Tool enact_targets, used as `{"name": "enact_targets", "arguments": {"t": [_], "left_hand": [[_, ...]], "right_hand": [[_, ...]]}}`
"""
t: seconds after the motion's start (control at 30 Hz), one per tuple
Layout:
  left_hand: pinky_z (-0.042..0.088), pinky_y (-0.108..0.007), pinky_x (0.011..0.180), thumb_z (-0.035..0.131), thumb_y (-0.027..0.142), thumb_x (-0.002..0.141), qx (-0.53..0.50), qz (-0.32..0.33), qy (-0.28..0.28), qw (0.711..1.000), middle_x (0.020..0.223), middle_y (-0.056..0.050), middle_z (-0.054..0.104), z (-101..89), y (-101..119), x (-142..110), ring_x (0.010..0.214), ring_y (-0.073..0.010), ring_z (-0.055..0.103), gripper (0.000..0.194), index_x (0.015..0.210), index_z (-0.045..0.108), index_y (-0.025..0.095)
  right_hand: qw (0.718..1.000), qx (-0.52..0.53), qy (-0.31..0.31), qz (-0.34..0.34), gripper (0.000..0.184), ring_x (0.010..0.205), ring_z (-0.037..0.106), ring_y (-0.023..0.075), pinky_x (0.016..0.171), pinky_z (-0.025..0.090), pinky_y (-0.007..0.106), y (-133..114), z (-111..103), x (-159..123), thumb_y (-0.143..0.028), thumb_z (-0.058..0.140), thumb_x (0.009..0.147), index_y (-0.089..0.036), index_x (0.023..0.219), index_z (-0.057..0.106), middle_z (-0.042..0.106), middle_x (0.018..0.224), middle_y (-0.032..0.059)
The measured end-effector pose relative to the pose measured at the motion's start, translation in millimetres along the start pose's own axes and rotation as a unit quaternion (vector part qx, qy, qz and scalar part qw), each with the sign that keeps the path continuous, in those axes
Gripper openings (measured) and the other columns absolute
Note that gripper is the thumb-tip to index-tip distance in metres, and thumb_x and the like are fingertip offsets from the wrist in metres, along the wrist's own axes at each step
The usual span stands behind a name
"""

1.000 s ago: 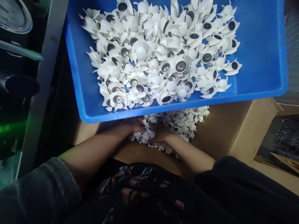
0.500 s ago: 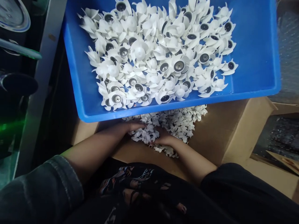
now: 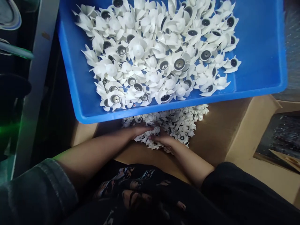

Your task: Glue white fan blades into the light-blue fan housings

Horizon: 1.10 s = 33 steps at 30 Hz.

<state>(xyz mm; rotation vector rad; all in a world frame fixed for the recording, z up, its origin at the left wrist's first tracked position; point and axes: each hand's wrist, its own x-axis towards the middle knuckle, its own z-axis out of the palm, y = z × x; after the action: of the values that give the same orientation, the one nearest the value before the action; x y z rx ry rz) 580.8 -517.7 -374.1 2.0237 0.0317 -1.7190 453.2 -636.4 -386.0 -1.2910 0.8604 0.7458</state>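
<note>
Both my hands are down in a pile of white fan impellers [image 3: 181, 126] inside a cardboard box. My left hand [image 3: 141, 130] touches the pile from the left, its thumb stretched across the top. From the right, my right hand [image 3: 163, 137] lies among the impellers, thumb pointing left. The hands face each other with several impellers between them. Most fingers are hidden in the pile; what shows is spread, not clenched. Over the far part of the box sits a blue plastic bin [image 3: 152, 110], holding many more impellers with curved blades and dark round hubs.
The brown cardboard box [image 3: 217, 134] surrounds the pile, its raised flap [image 3: 250, 122] on the right. A grey metal post [image 3: 38, 59] stands at the left beside dark equipment with green light. A clear plastic-wrapped stack [image 3: 286, 131] is at the far right.
Both hands have moved slightly away from my body, deeper over the pile. The raised clump between them has settled lower and spread out. The view has shifted a little.
</note>
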Motion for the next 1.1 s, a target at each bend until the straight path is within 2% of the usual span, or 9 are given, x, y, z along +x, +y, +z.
{"name": "enact_targets", "arguments": {"t": [0.2,0.4,0.53,0.63,0.73,0.8,0.9,1.0,1.1], "left_hand": [[0.051,-0.048,0.097,0.061,0.033,0.093,-0.059,0.000,-0.003,0.998,0.126,-0.011,0.065,11.8,14.1,-18.6,0.113,-0.0262,0.064,0.037,0.126,0.060,0.016],[0.045,-0.035,0.106,0.073,0.023,0.069,-0.041,0.136,0.031,0.989,0.136,-0.008,0.060,11.3,51.2,-66.9,0.124,-0.0289,0.057,0.066,0.133,0.058,0.021],[0.039,-0.043,0.112,0.078,0.034,0.061,-0.026,0.254,0.033,0.966,0.138,-0.007,0.056,17.1,79.6,-115.7,0.126,-0.0318,0.053,0.075,0.133,0.058,0.031],[0.041,-0.046,0.111,0.078,0.040,0.062,-0.064,0.391,0.036,0.917,0.131,-0.008,0.056,14.8,102.8,-152.9,0.123,-0.0308,0.054,0.075,0.134,0.057,0.032],[0.045,-0.045,0.108,0.078,0.045,0.067,-0.054,0.522,0.067,0.849,0.128,-0.006,0.057,-3.7,139.3,-177.6,0.118,-0.0283,0.056,0.075,0.137,0.053,0.036],[0.044,-0.045,0.108,0.074,0.048,0.073,0.006,0.562,0.104,0.820,0.134,-0.004,0.054,-26.2,168.3,-183.3,0.122,-0.0285,0.054,0.073,0.140,0.048,0.037],[0.034,-0.051,0.115,0.071,0.046,0.078,0.139,0.480,0.219,0.838,0.155,-0.005,0.031,-65.6,194.8,-180.0,0.139,-0.0377,0.037,0.073,0.144,0.045,0.030],[0.019,-0.067,0.113,0.071,0.051,0.075,0.267,0.365,0.334,0.827,0.159,-0.005,0.023,-89.0,174.3,-173.5,0.145,-0.0529,0.010,0.072,0.139,0.050,0.025],[0.034,-0.058,0.109,0.057,0.044,0.085,0.272,0.473,0.362,0.756,0.136,-0.006,0.052,-80.9,119.7,-165.8,0.138,-0.0398,0.036,0.042,0.124,0.060,0.026]], "right_hand": [[0.992,0.052,0.040,-0.106,0.040,0.122,0.052,0.0271,0.103,0.047,0.050,11.3,14.7,-5.5,-0.029,0.067,0.092,-0.015,0.127,0.056,0.052,0.134,0.0117],[0.944,-0.003,0.188,-0.271,0.061,0.116,0.055,0.0303,0.104,0.044,0.051,5.8,0.2,-54.6,-0.045,0.075,0.074,-0.016,0.123,0.050,0.057,0.123,0.0135],[0.876,-0.062,0.285,-0.385,0.052,0.122,0.052,0.0297,0.103,0.045,0.046,-17.5,-20.3,-113.8,-0.039,0.070,0.078,-0.025,0.124,0.050,0.052,0.129,0.0100],[0.796,-0.133,0.316,-0.498,0.049,0.129,0.046,0.0247,0.104,0.046,0.039,-58.0,-35.4,-157.8,-0.033,0.067,0.084,-0.029,0.129,0.047,0.047,0.134,0.0071],[0.706,-0.184,0.341,-0.593,0.050,0.126,0.049,0.0229,0.100,0.050,0.036,-114.0,-49.8,-179.4,-0.033,0.062,0.090,-0.028,0.136,0.043,0.046,0.133,0.0092],[0.667,-0.198,0.370,-0.616,0.052,0.128,0.048,0.0262,0.109,0.042,0.045,-151.0,-60.1,-178.0,-0.034,0.066,0.089,-0.029,0.136,0.045,0.048,0.129,0.0093],[0.697,-0.284,0.367,-0.546,0.071,0.137,0.036,0.0379,0.105,0.041,0.060,-187.8,-75.5,-165.0,-0.051,0.070,0.084,-0.029,0.145,0.040,0.031,0.147,0.0134],[0.723,-0.362,0.340,-0.480,0.072,0.144,0.020,0.0432,0.104,0.040,0.062,-182.6,-86.8,-153.4,-0.064,0.064,0.084,-0.034,0.145,0.042,-0.002,0.160,0.0043],[0.738,-0.344,0.364,-0.453,0.049,0.137,0.035,0.0350,0.112,0.034,0.056,-137.4,-88.1,-135.5,-0.058,0.045,0.094,-0.024,0.126,0.060,0.029,0.150,0.0081]]}}
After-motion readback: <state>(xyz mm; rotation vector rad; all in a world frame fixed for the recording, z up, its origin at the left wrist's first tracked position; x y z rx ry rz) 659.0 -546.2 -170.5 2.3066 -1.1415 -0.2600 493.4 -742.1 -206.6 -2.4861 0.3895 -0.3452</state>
